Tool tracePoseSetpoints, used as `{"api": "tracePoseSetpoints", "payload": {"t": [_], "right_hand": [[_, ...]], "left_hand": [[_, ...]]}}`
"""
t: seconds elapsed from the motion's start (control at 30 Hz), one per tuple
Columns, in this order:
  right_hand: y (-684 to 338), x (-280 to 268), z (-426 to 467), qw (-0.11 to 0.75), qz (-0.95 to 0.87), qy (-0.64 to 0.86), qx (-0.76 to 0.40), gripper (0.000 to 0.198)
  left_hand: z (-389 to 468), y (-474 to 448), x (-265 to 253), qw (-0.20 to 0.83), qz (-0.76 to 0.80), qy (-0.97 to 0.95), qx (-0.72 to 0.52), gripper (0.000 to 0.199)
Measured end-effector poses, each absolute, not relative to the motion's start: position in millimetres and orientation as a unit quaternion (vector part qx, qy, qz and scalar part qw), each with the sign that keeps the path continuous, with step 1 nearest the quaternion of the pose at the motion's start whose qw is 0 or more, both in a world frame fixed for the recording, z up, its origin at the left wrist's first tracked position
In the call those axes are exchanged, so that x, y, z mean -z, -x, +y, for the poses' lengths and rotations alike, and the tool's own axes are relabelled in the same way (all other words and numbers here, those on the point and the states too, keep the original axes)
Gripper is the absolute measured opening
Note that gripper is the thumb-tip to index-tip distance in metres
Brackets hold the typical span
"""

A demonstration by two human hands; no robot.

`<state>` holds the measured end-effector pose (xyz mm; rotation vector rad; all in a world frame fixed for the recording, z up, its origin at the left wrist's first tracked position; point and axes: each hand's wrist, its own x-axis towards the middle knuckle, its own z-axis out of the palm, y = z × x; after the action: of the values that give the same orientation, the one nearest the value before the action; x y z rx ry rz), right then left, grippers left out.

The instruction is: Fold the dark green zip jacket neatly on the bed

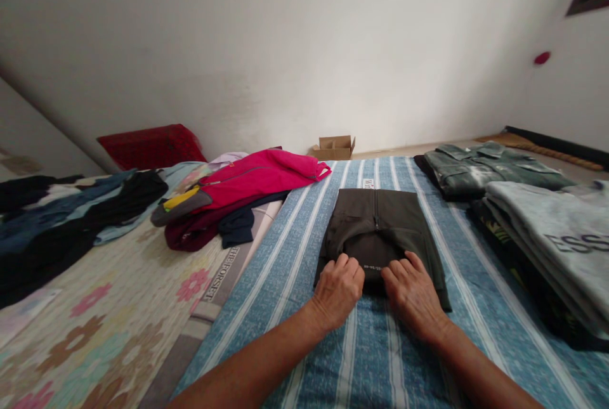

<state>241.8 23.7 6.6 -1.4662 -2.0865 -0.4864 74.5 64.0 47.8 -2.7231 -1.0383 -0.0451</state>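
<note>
A dark olive zip-up jacket lies folded into a neat rectangle on the blue striped sheet. Its zip runs down the middle from the far edge, and the collar opening faces me with small pale print inside. My left hand is closed on the left side of the collar, fingers curled over the cloth. On the right side of the same collar, my right hand grips the fabric with its thumb and fingers. The cloth inside each grip is partly hidden by the fingers.
To the right sit folded piles, a grey lettered garment and a green denim jacket. Leftward, a pink jacket and dark clothes lie loose on a floral mat. A small cardboard box stands by the wall.
</note>
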Motion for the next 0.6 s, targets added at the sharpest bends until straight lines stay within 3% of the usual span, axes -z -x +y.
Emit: {"api": "tracePoseSetpoints", "payload": {"t": [0.6], "right_hand": [[-248.1, -6.0, 19.8, 0.277, -0.777, 0.543, 0.159, 0.02]], "left_hand": [[63.2, -72.1, -45.6, 0.131, -0.356, 0.925, 0.02, 0.02]]}}
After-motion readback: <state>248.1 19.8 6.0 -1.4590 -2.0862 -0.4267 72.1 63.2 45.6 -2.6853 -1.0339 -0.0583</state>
